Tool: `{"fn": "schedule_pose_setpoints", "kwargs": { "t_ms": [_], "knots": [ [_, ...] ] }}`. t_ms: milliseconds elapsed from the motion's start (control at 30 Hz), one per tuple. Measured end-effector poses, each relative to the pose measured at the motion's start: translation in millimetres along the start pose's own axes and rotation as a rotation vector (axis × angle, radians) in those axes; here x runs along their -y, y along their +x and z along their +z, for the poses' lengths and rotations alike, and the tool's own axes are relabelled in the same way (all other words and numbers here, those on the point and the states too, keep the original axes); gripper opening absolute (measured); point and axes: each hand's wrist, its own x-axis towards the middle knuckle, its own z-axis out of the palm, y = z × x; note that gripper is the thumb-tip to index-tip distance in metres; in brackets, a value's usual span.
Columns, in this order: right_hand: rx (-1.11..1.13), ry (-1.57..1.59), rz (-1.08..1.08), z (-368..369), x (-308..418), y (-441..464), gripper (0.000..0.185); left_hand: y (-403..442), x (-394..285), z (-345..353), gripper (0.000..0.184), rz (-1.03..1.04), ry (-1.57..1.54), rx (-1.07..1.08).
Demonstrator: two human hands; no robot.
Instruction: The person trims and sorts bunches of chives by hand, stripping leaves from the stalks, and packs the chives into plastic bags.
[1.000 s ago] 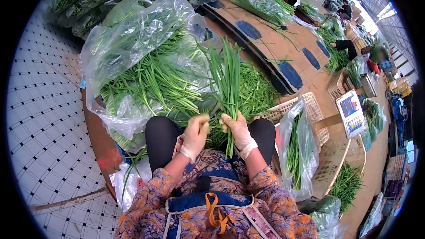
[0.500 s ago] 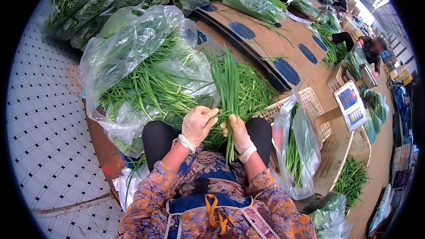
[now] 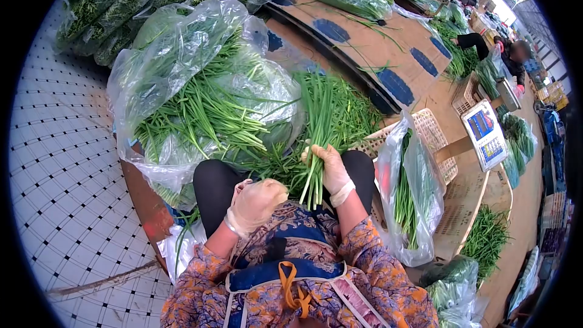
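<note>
My right hand (image 3: 331, 170), in a pale glove, is closed round the lower stems of a bunch of long green stalks (image 3: 318, 112), whose leaves point away from me. My left hand (image 3: 258, 201), also gloved, is closed in front of my left knee, apart from the bunch; what its fingers hold, if anything, is hidden. Beyond it lies a heap of green stalks (image 3: 200, 112) in a large open clear bag (image 3: 152, 73). Loose greens (image 3: 352, 109) lie behind the bunch.
On the right are a clear bag of stalks (image 3: 405, 200), a plastic basket (image 3: 434, 140) and a scale display (image 3: 484, 133). Filled bags (image 3: 97, 9) are stacked at the upper left. A person (image 3: 516, 61) is at the upper right, with others farther back.
My left hand has moved away from the bunch, down and toward me. The bunch in my right hand sits slightly lower at its leafy end and leans more to the right.
</note>
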Motion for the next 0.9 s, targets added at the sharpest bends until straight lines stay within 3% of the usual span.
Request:
{"fn": "schedule_pose_setpoints", "kwargs": {
  "t_ms": [133,200,267,333,400,467,500,567,600,667,700,800,833,867,900],
  "knots": [
    [0.013,0.042,-0.018,-17,7,13,0.019,-14,-8,-31,0.009,-0.212,-0.421,-0.077],
    [0.006,0.08,-0.035,-29,13,24,0.023,-22,0,-46,0.015,-0.189,-0.305,-0.147],
    [0.021,0.156,-0.052,-40,17,28,0.025,-23,-3,-52,0.019,-0.361,-0.768,-0.382],
    [0.022,0.149,-0.066,-39,22,25,0.026,-27,18,-65,0.016,-0.396,-0.669,-0.52],
    [0.044,0.224,-0.016,-33,28,20,0.028,-17,24,-75,0.029,-0.755,-0.251,-0.286],
    [0.031,0.214,-0.018,-14,34,6,0.03,-10,45,-49,0.059,-0.4,0.389,-0.22],
    [0.095,0.22,-0.013,-11,34,4,0.031,0,46,-42,0.077,-0.396,0.209,-0.077],
    [0.217,0.189,0.025,4,39,-5,0.033,28,29,-9,0.079,-0.401,-0.101,0.003],
    [0.226,0.013,0.018,13,43,-13,0.032,40,23,11,0.077,-0.345,-0.245,0.054],
    [0.216,-0.31,-0.029,38,55,-33,0.034,63,19,45,0.075,-0.416,-0.251,0.322],
    [0.249,-0.429,-0.052,46,61,-45,0.037,70,42,72,0.076,-0.101,-0.276,0.294],
    [0.234,-1.106,-0.297,61,87,-88,0.044,105,42,125,0.09,-0.183,-0.508,0.177],
    [0.28,-1.198,-0.602,55,87,-97,0.045,122,21,129,0.098,-0.181,-0.591,0.106],
    [0.327,-1.288,-0.909,50,88,-105,0.045,139,1,129,0.105,0.005,-0.268,0.054],
    [0.338,-1.398,-0.832,47,97,-119,0.05,157,-25,124,0.113,-0.065,-0.377,0.117]
  ]
}}
